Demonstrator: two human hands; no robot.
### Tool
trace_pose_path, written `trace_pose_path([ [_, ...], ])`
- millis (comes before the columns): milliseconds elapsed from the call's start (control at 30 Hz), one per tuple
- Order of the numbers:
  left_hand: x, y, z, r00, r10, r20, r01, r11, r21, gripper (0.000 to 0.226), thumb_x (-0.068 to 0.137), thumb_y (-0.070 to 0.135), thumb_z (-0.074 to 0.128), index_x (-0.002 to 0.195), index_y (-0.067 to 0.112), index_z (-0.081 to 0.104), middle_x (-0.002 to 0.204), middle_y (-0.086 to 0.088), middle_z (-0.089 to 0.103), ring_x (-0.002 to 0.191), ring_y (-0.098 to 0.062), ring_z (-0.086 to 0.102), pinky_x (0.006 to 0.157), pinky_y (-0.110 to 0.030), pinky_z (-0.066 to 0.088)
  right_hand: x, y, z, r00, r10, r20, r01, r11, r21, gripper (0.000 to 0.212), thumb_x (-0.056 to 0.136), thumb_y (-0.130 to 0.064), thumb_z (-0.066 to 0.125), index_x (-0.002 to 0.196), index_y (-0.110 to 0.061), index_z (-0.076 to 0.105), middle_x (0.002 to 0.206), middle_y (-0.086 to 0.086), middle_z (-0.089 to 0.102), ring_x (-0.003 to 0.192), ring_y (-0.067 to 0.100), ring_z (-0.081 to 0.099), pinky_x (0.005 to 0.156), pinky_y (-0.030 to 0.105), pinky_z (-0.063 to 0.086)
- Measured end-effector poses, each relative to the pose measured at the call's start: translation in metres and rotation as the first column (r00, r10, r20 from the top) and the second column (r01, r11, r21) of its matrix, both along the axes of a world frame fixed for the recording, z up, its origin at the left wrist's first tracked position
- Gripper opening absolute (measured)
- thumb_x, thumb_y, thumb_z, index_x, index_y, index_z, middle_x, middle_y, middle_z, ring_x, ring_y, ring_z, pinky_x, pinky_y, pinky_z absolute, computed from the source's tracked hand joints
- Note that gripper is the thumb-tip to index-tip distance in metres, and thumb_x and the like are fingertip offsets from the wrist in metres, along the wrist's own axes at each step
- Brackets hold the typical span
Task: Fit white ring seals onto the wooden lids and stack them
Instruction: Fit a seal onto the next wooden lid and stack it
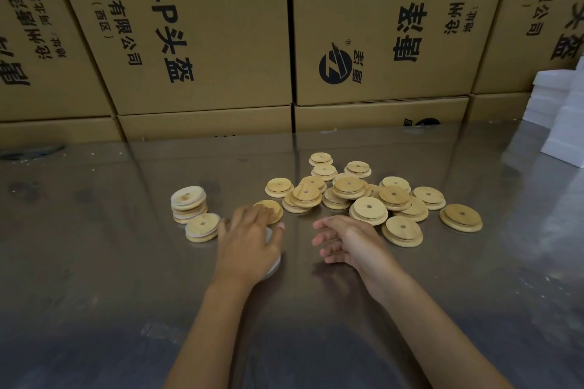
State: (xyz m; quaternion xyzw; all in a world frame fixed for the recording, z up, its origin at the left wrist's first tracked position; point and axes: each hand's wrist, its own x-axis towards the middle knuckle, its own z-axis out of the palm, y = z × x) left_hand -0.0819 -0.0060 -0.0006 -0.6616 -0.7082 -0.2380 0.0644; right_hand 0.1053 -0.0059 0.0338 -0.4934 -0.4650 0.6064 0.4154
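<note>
Roughly eighteen loose wooden lids (369, 211) are lying scattered right of the tall stack (188, 204), itself showing about four lids. One short stack (202, 227) is sitting just beside it. Two hands are showing.

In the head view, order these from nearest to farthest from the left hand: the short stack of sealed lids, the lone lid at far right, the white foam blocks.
From the left hand:
1. Short stack of sealed lids, just to its left.
2. Lone lid, far right of the pile.
3. White foam blocks, at the table's back right edge.
</note>
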Motion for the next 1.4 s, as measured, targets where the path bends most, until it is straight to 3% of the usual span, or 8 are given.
trace_pose_path([
  [167, -0.001, -0.001, 0.001, 0.997, -0.047, -0.062, 0.043, 0.997, -0.063, 0.046, 0.088, 0.048, 0.050, 0.131, 0.033, 0.052, 0.137, 0.016, 0.052, 0.130, -0.012, 0.037, 0.112, -0.041, 0.017, 0.000, -0.001, 0.001, 1.000, 0.003, -0.006, -0.003, 1.000, -0.008, 0.027, 0.101, -0.016, 0.050, 0.108, 0.001, 0.069, 0.081, 0.013, 0.068, 0.064, 0.020, 0.055, 0.061, 0.027, 0.047],
  [600, 0.028, -0.012, 0.012, 0.943, -0.332, 0.024, 0.331, 0.943, 0.021, 0.025, 0.083, 0.032, 0.057, 0.106, 0.034, 0.067, 0.103, 0.016, 0.067, 0.097, -0.009, 0.053, 0.077, -0.021, 0.029, -0.002, 0.005, -0.006, 0.999, -0.045, -0.006, 0.045, 0.999, -0.011, 0.021, 0.099, -0.012, 0.052, 0.098, -0.002, 0.071, 0.076, 0.012, 0.068, 0.060, 0.019, 0.056, 0.056, 0.026, 0.048],
  [767, 0.039, -0.016, 0.014, 0.934, -0.358, -0.001, 0.358, 0.934, 0.009, 0.041, 0.082, 0.041, 0.056, 0.122, 0.040, 0.057, 0.110, 0.018, 0.060, 0.105, -0.006, 0.046, 0.084, -0.023, 0.028, -0.001, 0.010, -0.018, 0.909, -0.166, 0.381, 0.058, 0.958, 0.279, 0.018, 0.096, -0.015, 0.056, 0.100, -0.016, 0.073, 0.090, -0.003, 0.068, 0.083, 0.012, 0.062, 0.076, 0.025, 0.053],
  [833, 0.040, -0.017, 0.012, 0.941, -0.339, -0.023, 0.338, 0.941, -0.016, 0.045, 0.080, 0.049, 0.055, 0.125, 0.039, 0.052, 0.116, 0.019, 0.056, 0.111, -0.007, 0.043, 0.095, -0.026, 0.029, -0.002, 0.010, -0.021, 0.863, -0.132, 0.487, -0.033, 0.948, 0.316, 0.022, 0.094, -0.015, 0.057, 0.112, -0.018, 0.069, 0.105, -0.001, 0.065, 0.087, 0.008, 0.059, 0.070, 0.010, 0.046],
  [933, 0.040, -0.016, 0.009, 0.947, -0.321, -0.003, 0.320, 0.946, -0.049, 0.040, 0.085, 0.049, 0.054, 0.122, 0.035, 0.052, 0.117, 0.016, 0.058, 0.115, -0.010, 0.046, 0.101, -0.031, 0.031, -0.004, 0.011, -0.023, 0.818, -0.102, 0.566, -0.105, 0.941, 0.321, 0.032, 0.093, -0.013, 0.056, 0.124, -0.020, 0.063, 0.116, 0.001, 0.059, 0.094, 0.008, 0.057, 0.077, 0.015, 0.042],
  [1100, 0.042, -0.016, 0.012, 0.962, -0.268, 0.057, 0.265, 0.962, 0.067, 0.039, 0.083, 0.047, 0.062, 0.117, 0.031, 0.050, 0.104, 0.013, 0.060, 0.104, -0.010, 0.048, 0.092, -0.024, 0.027, -0.003, 0.009, -0.020, 0.858, -0.136, 0.495, -0.028, 0.950, 0.311, 0.031, 0.096, -0.019, 0.057, 0.127, -0.019, 0.059, 0.117, 0.001, 0.060, 0.105, 0.014, 0.059, 0.092, 0.027, 0.047],
  [1233, 0.049, -0.016, 0.016, 0.940, -0.293, 0.174, 0.262, 0.948, 0.182, 0.039, 0.082, 0.043, 0.064, 0.117, 0.033, 0.050, 0.108, 0.019, 0.060, 0.103, -0.006, 0.049, 0.089, -0.021, 0.026, -0.003, 0.007, -0.013, 0.966, -0.101, 0.240, 0.048, 0.975, 0.217, 0.020, 0.099, -0.035, 0.057, 0.115, -0.023, 0.060, 0.094, -0.008, 0.067, 0.076, 0.002, 0.063, 0.071, 0.021, 0.052],
  [1400, 0.052, -0.018, 0.018, 0.926, -0.294, 0.236, 0.257, 0.950, 0.176, 0.048, 0.079, 0.059, 0.056, 0.122, 0.040, 0.047, 0.117, 0.028, 0.055, 0.109, 0.004, 0.045, 0.093, -0.020, 0.024, -0.002, 0.004, -0.012, 0.999, -0.037, 0.011, 0.037, 0.998, 0.060, 0.017, 0.098, -0.027, 0.060, 0.100, -0.016, 0.072, 0.073, -0.001, 0.065, 0.064, 0.010, 0.063, 0.058, 0.024, 0.052],
])
